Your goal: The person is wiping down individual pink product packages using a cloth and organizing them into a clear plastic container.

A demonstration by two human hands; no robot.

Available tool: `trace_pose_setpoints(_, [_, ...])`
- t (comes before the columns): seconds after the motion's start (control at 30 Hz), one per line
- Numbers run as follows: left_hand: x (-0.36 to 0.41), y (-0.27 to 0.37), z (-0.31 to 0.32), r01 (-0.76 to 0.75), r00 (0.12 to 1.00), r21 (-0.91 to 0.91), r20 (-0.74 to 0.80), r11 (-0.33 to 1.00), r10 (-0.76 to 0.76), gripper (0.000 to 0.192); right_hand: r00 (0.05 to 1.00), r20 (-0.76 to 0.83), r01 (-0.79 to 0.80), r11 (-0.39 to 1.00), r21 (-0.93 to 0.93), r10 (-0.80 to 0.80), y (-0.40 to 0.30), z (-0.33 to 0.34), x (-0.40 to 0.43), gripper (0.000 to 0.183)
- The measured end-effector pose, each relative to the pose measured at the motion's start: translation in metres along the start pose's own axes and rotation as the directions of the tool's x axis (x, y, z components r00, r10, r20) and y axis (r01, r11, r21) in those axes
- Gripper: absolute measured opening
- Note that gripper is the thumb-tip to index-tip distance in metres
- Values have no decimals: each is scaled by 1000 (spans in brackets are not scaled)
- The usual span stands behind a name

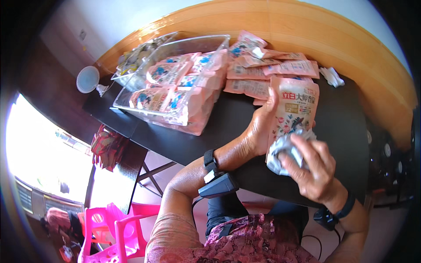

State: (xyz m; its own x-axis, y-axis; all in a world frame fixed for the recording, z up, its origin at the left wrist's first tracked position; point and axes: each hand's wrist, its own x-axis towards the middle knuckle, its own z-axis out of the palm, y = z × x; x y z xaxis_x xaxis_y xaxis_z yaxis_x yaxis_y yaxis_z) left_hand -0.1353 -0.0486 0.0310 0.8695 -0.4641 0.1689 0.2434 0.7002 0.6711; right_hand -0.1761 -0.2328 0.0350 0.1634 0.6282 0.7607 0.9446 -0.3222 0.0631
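Observation:
My left hand (263, 126) grips the left side of a pink Liby pouch (294, 102), printed with flowers and writing. Its front faces me and it tilts up above the black table (342, 131). In my right hand (312, 167) is a crumpled, whitish-grey cloth or tissue (286, 151), pressed against the lower part of the pouch. The pouch's bottom edge is mostly hidden by the cloth and fingers. Just behind the held pouch lies a loose pile of similar pink pouches (250, 72), overlapping one another.
A clear plastic bin (148, 110) of pink pouches stands left of centre, beside another clear container (141, 54) of mixed packets. White crumpled tissue (332, 77) lies at the back right. A round whitish fan-like object (88, 79) is far left. A pink plastic chair (121, 230) stands lower left.

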Motion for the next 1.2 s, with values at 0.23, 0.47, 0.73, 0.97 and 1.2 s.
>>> trace_pose_setpoints(0.23, [-3,10,5,-118,992,41,-48,992,120,91,997,24,74,996,43,-75,-1,1,-3,32])
trace_pose_setpoints(0.47, [0,-1,2,27,997,-37,-73,999,-30,92,1000,2,14,998,-63,-14,6,-3,0,32])
trace_pose_setpoints(0.73, [-10,-12,1,135,989,122,-73,983,-126,92,984,-113,-147,988,-47,140,23,-4,6,36])
trace_pose_setpoints(0.97, [-6,-7,-8,47,995,134,-96,990,-35,95,999,38,9,999,51,-11,7,-1,3,40])
trace_pose_setpoints(1.2, [-6,3,-7,-92,995,217,-29,972,100,89,994,69,73,988,139,-83,7,0,-1,40])
